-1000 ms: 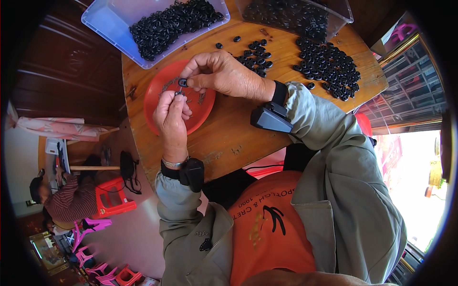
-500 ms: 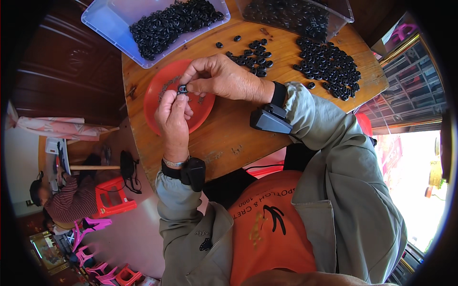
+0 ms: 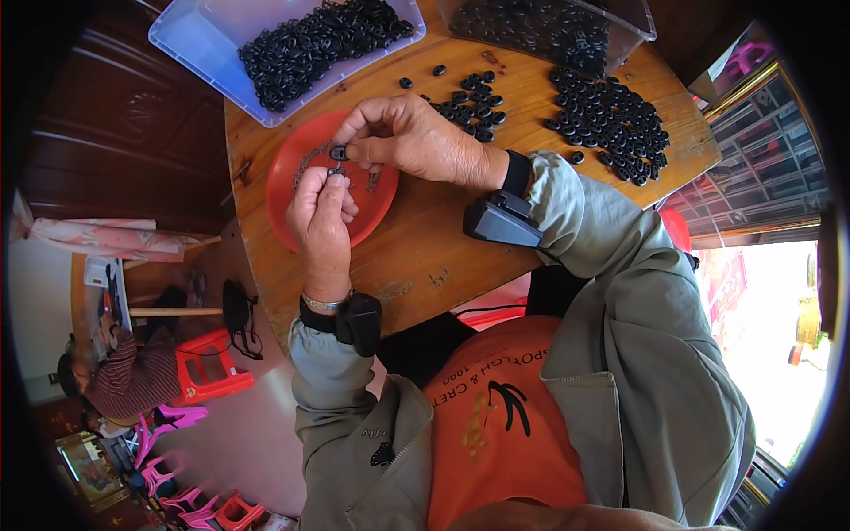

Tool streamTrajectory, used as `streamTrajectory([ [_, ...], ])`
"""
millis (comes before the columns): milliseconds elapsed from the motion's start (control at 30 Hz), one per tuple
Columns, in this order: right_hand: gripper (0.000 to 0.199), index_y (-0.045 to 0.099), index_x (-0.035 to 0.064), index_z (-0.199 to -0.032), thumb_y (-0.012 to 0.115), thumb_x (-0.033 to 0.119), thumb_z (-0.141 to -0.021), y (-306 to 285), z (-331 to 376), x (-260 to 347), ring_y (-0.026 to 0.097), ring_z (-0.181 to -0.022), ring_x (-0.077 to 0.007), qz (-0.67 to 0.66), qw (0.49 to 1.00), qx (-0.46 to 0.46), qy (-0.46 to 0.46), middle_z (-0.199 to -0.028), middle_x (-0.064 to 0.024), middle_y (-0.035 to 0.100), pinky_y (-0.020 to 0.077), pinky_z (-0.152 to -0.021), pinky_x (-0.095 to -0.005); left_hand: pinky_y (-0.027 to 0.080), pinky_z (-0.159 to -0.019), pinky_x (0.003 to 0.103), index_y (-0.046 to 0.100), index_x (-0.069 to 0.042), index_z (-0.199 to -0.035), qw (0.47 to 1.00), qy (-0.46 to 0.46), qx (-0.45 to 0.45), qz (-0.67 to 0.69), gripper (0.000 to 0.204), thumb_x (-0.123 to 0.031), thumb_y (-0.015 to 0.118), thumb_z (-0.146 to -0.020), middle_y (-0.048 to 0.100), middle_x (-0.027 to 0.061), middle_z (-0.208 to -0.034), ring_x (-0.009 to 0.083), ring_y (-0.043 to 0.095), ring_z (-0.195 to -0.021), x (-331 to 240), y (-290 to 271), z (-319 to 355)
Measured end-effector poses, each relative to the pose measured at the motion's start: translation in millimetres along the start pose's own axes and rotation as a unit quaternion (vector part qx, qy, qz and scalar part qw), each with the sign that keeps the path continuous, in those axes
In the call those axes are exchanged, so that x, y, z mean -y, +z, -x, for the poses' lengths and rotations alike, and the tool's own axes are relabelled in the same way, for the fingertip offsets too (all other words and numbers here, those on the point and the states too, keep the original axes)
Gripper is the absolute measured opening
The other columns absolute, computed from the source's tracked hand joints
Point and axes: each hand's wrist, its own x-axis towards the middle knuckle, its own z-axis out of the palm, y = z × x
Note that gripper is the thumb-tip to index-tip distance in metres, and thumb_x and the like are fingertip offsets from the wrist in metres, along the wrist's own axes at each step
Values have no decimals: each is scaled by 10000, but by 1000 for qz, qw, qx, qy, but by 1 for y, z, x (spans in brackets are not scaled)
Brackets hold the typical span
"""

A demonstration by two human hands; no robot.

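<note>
Over a red bowl (image 3: 282, 190) holding many small grey metal bits (image 3: 312, 157), both of my hands work close together. My right hand (image 3: 403, 137) pinches a small black oval plastic piece with an opening (image 3: 338, 153) between thumb and fingers. Just below it, my left hand (image 3: 323, 217) has thumb and forefinger closed on a small dark piece (image 3: 333, 172), partly covered by the fingertips. Something thin and pale shows between the two pieces; whether it joins them I cannot tell.
A translucent bin (image 3: 199, 53) of black plastic pieces stands beyond the bowl, and a second clear bin (image 3: 633, 26) farther right. Black oval pieces lie in a small group (image 3: 478, 102) and a larger one (image 3: 611, 124) on the wooden table (image 3: 425, 239). A seated person (image 3: 133, 376) is at left.
The black oval piece in my right hand has shifted slightly up, away from my left fingertips. A gap now shows between it and the dark piece in my left hand.
</note>
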Motion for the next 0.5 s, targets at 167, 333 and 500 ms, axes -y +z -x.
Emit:
streamTrajectory([
  [167,146,630,-19,-987,630,34,-850,3,0,-5,577,-658,-82,-1,1000,2,-16,-751,-33,624,509,-606,-229,375,-526,207,563,-12,-843,1000,-4,1,-13,166,-153,528,-923,508,-8,-647,57,466,-585,0,1,0],
  [333,156,629,-11,-1025,623,44,-879,6,2,-3,592,-755,-70,9,999,17,26,-873,-18,647,511,-698,-219,373,-521,207,524,-32,-814,1000,-1,10,11,159,-142,505,-927,485,-16,-662,54,448,-585,1,2,0],
  [500,150,630,-13,-1020,622,41,-880,3,1,-1,603,-772,-74,0,999,29,23,-880,-23,651,516,-699,-224,363,-511,200,495,-49,-800,1000,-3,12,20,163,-142,488,-934,462,-25,-656,50,439,-586,1,4,1],
])
